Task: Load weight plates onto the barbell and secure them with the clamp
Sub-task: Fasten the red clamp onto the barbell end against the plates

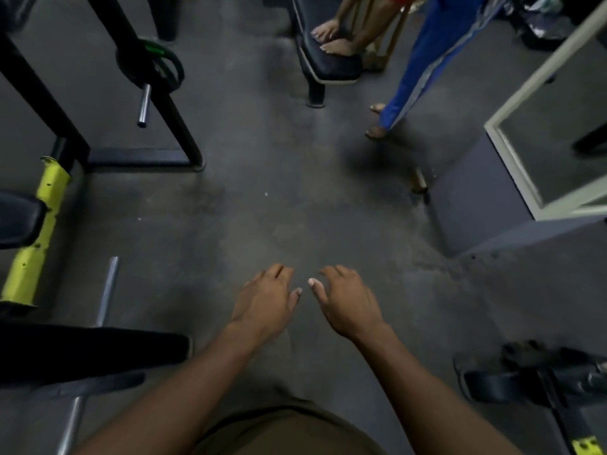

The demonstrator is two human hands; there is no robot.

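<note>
Over dark floor (262,198) – left hand (266,303), right hand (348,303) loosely curled, empty; fingertips blurred, perhaps tucked under

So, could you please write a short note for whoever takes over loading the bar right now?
Left hand and right hand: both empty, fingers loosely curled, held out over the bare floor.
One black weight plate hangs on a rack peg, upper left.
A bare steel bar shows lower left, partly hidden by a bench; no plates visible on it.
No clamp in view.
Done: nothing evident. Left: fetch plates, load them, clamp them.
</note>
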